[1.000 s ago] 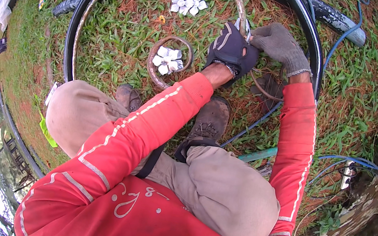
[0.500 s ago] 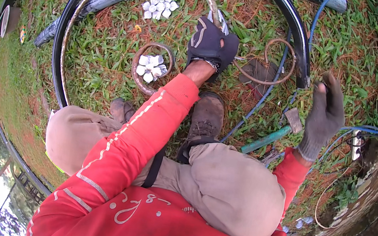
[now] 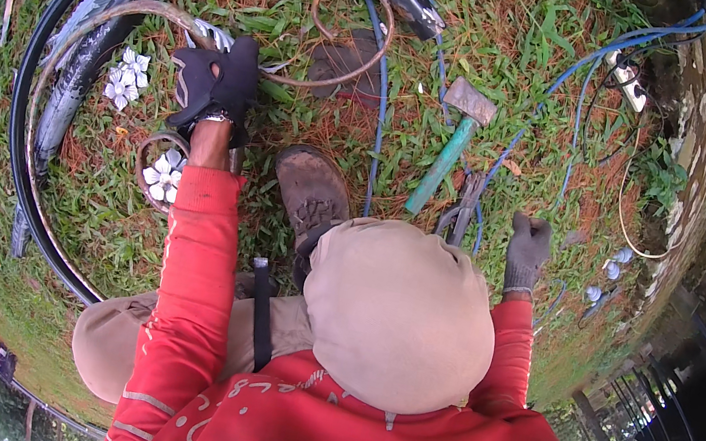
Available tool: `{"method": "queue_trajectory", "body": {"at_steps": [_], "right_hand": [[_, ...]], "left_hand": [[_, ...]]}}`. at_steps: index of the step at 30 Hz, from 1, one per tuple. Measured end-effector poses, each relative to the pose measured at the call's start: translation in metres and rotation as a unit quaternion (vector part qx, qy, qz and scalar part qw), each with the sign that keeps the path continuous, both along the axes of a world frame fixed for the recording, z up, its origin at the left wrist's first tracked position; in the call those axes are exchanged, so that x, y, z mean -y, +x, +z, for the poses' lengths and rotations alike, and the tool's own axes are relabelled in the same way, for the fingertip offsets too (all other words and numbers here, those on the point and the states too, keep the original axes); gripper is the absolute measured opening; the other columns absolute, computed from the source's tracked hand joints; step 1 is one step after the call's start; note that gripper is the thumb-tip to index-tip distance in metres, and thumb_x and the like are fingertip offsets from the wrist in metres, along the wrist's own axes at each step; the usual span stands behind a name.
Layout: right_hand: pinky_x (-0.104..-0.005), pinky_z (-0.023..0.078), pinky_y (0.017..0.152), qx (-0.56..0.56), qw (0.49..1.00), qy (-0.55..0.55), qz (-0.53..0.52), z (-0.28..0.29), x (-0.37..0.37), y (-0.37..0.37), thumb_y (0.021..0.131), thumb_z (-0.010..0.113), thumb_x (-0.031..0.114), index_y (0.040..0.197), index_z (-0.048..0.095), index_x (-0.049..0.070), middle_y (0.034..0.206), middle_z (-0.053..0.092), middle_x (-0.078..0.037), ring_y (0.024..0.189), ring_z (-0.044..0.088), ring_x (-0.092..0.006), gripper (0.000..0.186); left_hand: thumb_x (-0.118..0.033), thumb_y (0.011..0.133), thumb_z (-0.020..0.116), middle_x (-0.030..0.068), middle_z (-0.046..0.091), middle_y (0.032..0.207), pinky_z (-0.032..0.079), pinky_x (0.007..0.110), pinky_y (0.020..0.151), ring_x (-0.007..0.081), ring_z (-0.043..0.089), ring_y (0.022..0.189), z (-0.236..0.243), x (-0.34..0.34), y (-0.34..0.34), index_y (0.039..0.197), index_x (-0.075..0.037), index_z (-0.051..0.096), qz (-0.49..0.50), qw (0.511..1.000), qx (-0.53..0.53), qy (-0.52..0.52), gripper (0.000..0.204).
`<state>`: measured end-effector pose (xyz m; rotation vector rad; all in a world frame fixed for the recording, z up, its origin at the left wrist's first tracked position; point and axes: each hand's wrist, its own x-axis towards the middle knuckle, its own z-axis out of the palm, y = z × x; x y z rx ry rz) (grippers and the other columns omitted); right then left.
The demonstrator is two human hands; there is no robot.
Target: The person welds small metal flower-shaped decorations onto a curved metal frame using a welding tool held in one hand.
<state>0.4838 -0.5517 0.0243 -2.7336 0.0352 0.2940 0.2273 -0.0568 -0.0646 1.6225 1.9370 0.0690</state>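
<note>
My left hand [image 3: 216,81], in a black fingerless glove, is closed on a curved rusty metal rod [image 3: 154,7], beside a silvery leaf piece [image 3: 212,35] and a thin rusty scroll [image 3: 381,49]. My right hand [image 3: 528,247], in a grey glove, is low on the right over the grass, fingers curled; what they may hold is hidden. It is nearest dark pliers [image 3: 471,194] and a hammer with a green handle [image 3: 437,162]. White metal flowers [image 3: 124,83] lie left of my left hand; another [image 3: 162,177] sits inside a rusty ring.
A black curved tube [image 3: 38,80] arcs over a scuffed dark pipe [image 3: 73,96]. Blue hoses and cables [image 3: 537,111] cross the grass on the right, near a white power strip [image 3: 626,80] and a rough low edge [image 3: 686,208]. My boot [image 3: 307,184] is below centre.
My right hand has let go of the work beside my left hand and moved down to the right. My left hand stays on the rod. The view has swung right.
</note>
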Motion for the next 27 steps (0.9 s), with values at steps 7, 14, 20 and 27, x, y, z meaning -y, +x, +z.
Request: {"method": "queue_trajectory", "body": {"at_steps": [7,14,20,27], "right_hand": [[-0.0446,0.056,0.087,-0.213,0.939,-0.249,0.106,-0.030,-0.018,-0.067,0.084,0.083,0.042,0.129,0.058,-0.003,0.098,0.070,-0.019,0.083,0.066,-0.0281,0.069],[-0.0423,0.056,0.078,-0.167,0.942,-0.260,0.134,-0.026,0.010,-0.079,0.084,0.081,0.034,0.129,0.057,-0.004,0.095,0.069,-0.017,0.077,0.066,-0.0270,0.063],[-0.0404,0.056,0.070,-0.140,0.987,-0.064,0.047,-0.012,0.004,-0.068,0.085,0.078,0.028,0.128,0.057,-0.005,0.093,0.068,-0.015,0.072,0.066,-0.0260,0.058],[-0.0354,0.054,0.057,-0.132,0.962,0.240,-0.014,0.046,-0.091,-0.016,0.086,0.074,0.018,0.127,0.056,-0.005,0.086,0.066,-0.012,0.063,0.064,-0.0226,0.050]], "left_hand": [[-0.055,0.074,0.078,0.0292,0.074,0.105,0.057,0.052,0.087,0.0439,0.073,0.101,0.001,-0.012,-0.014,0.120,0.014,0.060,-0.008,0.999,0.011,-0.040,0.084],[-0.043,0.082,0.078,0.0278,0.066,0.105,0.055,0.056,0.081,0.0457,0.070,0.098,0.028,0.007,0.007,0.117,0.005,0.056,0.017,0.997,0.077,0.011,0.063],[-0.049,0.082,0.077,0.0318,0.068,0.105,0.055,0.056,0.081,0.0481,0.071,0.094,0.030,0.007,-0.007,0.123,0.008,0.051,0.049,0.992,0.120,0.002,0.075],[-0.044,0.088,0.075,0.0274,0.063,0.107,0.055,0.058,0.070,0.0471,0.071,0.087,0.030,0.013,-0.012,0.119,0.001,0.047,0.028,0.995,0.095,0.023,0.062]]}}
